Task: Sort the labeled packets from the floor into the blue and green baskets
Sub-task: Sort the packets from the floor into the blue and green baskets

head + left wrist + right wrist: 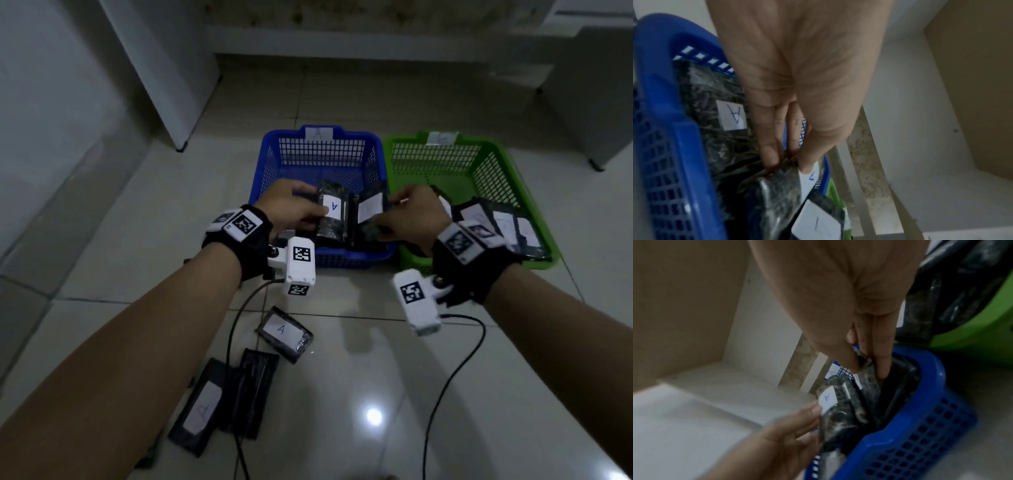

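Over the blue basket (318,147), my left hand (313,210) pinches a black packet labelled A (330,212) upright by its edge. In the left wrist view the thumb and fingers (770,155) close on that packet (781,183), and another A packet (731,116) lies inside the basket (674,113). My right hand (387,214) pinches a second black packet (368,209) just beside it. The right wrist view shows that hand (867,369) gripping the packet's top edge (869,386) inside the blue basket (920,426). The green basket (479,154) stands to the right.
Three black packets lie on the tiled floor near me: one labelled A (284,334), another labelled one (202,407) and one face down (255,390). The green basket holds several labelled packets (496,222). Wrist-camera cables (452,377) trail across the floor. White cabinets stand behind.
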